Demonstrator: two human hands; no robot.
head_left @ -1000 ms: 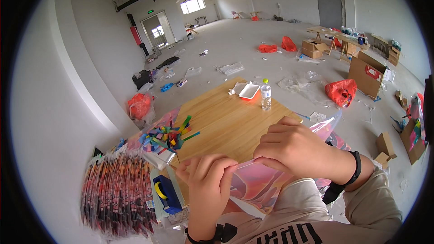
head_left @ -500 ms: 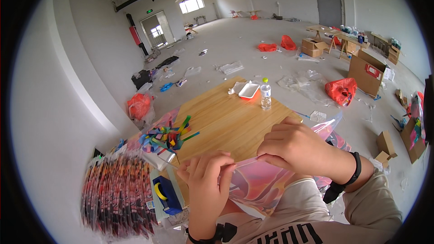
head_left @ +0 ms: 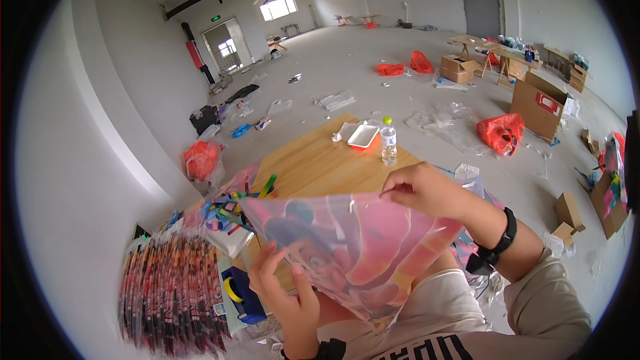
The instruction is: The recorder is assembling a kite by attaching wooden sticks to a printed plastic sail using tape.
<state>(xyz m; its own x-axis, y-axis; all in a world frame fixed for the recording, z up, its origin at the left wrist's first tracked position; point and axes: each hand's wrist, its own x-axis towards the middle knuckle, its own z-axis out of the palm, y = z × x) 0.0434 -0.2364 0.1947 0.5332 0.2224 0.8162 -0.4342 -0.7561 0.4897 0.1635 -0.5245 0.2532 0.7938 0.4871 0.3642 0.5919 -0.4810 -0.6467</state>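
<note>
I hold a pink, printed plastic bag point(head_left: 360, 247) up in front of me, spread flat over the near edge of a wooden table point(head_left: 320, 167). My right hand point(head_left: 427, 190) pinches the bag's upper right edge. My left hand point(head_left: 283, 293) grips the bag's lower left side, thumb on its face. A pile of coloured strips point(head_left: 230, 203) lies on the table just behind the bag's left corner.
A clear water bottle point(head_left: 388, 141) and a white-and-red tray point(head_left: 363, 137) stand at the table's far end. A stack of dark printed packets point(head_left: 170, 293) lies at my left, with a blue tape dispenser point(head_left: 240, 293) beside it. Cardboard boxes point(head_left: 537, 103) and red bags point(head_left: 500, 132) litter the floor.
The bag was low and bunched between my hands; now it is raised and spread wide. My right hand moved up and right, my left hand dropped to the bag's lower left.
</note>
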